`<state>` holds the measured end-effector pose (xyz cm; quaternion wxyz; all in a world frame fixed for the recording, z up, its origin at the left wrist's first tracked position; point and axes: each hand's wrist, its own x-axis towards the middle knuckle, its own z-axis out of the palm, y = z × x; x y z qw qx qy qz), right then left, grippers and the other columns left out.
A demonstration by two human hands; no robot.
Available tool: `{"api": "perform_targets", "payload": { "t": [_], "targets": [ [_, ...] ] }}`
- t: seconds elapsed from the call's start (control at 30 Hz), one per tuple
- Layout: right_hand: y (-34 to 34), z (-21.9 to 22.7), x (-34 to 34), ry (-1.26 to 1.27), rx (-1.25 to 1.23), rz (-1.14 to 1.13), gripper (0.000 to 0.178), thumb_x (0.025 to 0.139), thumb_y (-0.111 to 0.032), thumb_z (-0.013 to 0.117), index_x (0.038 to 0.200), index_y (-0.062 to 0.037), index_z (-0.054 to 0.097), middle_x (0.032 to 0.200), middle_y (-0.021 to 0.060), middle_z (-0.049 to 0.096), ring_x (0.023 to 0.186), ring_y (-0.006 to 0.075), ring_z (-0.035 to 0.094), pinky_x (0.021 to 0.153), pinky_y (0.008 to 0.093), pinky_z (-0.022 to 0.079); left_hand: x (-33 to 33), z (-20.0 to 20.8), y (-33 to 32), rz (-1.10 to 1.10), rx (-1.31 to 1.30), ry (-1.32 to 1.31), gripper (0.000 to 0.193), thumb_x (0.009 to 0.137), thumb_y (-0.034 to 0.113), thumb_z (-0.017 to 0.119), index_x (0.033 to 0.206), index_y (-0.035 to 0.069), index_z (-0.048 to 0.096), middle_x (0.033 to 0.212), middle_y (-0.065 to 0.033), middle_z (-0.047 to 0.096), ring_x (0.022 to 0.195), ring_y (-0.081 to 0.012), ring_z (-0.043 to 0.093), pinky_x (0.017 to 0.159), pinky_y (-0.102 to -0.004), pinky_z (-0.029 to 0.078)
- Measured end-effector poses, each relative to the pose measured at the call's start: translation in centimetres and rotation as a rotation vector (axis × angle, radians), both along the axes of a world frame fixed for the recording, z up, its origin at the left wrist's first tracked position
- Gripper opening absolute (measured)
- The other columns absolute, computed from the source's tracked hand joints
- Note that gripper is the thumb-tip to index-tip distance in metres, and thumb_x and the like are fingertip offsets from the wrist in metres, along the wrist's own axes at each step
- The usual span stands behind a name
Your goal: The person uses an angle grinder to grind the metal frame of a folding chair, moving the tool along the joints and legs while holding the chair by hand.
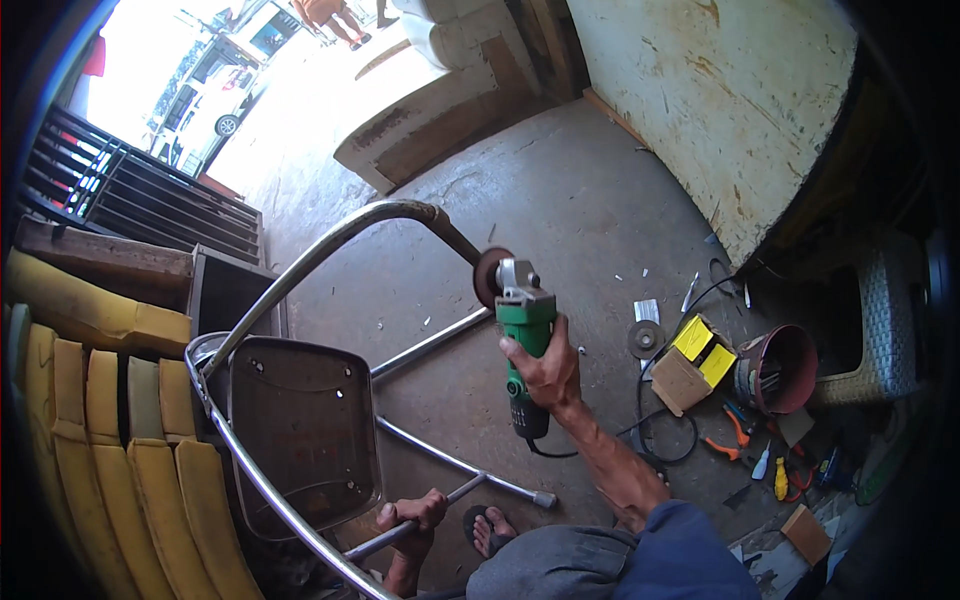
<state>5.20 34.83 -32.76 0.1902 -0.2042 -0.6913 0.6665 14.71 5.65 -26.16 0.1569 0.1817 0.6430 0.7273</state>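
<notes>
My right hand [548, 372] is wrapped round the green body of an angle grinder [524, 312], held upright with its silver head away from me. The grinder's reddish-brown disc [487, 278] is at the bent tube of a metal chair frame [300, 268]; I cannot tell whether they touch. The chair lies tipped over at left, its dark brown seat panel [305, 430] facing up. Lower down, my left hand [415, 522] is closed around one of the chair's tubes. A cord runs from the grinder's rear end to the right.
Yellow foam cushions [150, 490] are stacked at far left. On the right lie a spare disc [646, 339], a yellow box [704, 352], a reddish bucket [785, 368], orange-handled pliers [738, 430] and screwdrivers [781, 478]. A worn pale panel [720, 90] leans behind. A sandalled foot [490, 530] is close by.
</notes>
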Motion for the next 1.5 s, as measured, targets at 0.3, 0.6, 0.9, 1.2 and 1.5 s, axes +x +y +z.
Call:
{"api": "perform_targets", "payload": {
  "t": [0.3, 0.6, 0.9, 1.2, 1.5],
  "targets": [
    [2.0, -1.9, -2.1, -0.151, 0.032, 0.004, 0.076, 0.084, -0.059, 0.072, 0.123, 0.0000, 0.044, 0.092, 0.0268, 0.068, 0.086, 0.0457, 0.071, 0.076, 0.0518, 0.057, -0.4, -0.3, 0.0, -0.034, -0.005, 0.005, 0.065, 0.103, 0.048, 0.010, 0.054, 0.009, 0.028, 0.048, -0.0046, 0.031, 0.047, -0.0214, 0.027, 0.062, -0.0404, 0.034],
    [1.8, 1.3, -3.1, -0.046, -0.066, 0.047, 0.076, 0.085, -0.056, 0.072, 0.127, -0.0001, 0.042, 0.097, 0.0291, 0.068, 0.089, 0.0484, 0.071, 0.079, 0.0530, 0.056, -0.3, 0.3, 0.1, -0.032, -0.065, 0.008, 0.066, 0.103, 0.049, 0.011, 0.054, 0.009, 0.029, 0.047, -0.0046, 0.032, 0.046, -0.0215, 0.028, 0.062, -0.0405, 0.035],
    [4.9, -4.6, -4.2, -0.426, 0.148, 0.070, 0.081, 0.080, -0.060, 0.074, 0.128, -0.0032, 0.044, 0.103, 0.0316, 0.069, 0.093, 0.0505, 0.070, 0.086, 0.0561, 0.054, -0.4, 0.0, -0.1, -0.047, -0.034, 0.025, 0.065, 0.103, 0.048, 0.011, 0.054, 0.009, 0.028, 0.047, -0.0044, 0.032, 0.045, -0.0215, 0.027, 0.061, -0.0405, 0.035],
    [3.9, -2.1, -4.5, -0.472, 0.232, 0.048, 0.080, 0.080, -0.058, 0.073, 0.131, -0.0060, 0.041, 0.098, 0.0303, 0.071, 0.092, 0.0507, 0.070, 0.084, 0.0576, 0.055, -0.5, 0.5, 0.4, -0.018, -0.073, 0.022, 0.066, 0.103, 0.048, 0.010, 0.053, 0.009, 0.028, 0.047, -0.0047, 0.031, 0.045, -0.0220, 0.027, 0.061, -0.0404, 0.035],
    [3.3, -3.7, -4.3, -0.591, 0.309, 0.050, 0.080, 0.078, -0.056, 0.076, 0.131, -0.0070, 0.041, 0.100, 0.0287, 0.071, 0.094, 0.0495, 0.070, 0.084, 0.0563, 0.054, -0.6, 0.9, 0.6, -0.028, -0.103, 0.015, 0.066, 0.103, 0.049, 0.011, 0.053, 0.009, 0.029, 0.047, -0.0053, 0.031, 0.045, -0.0225, 0.028, 0.063, -0.0410, 0.035]
  ]
}}
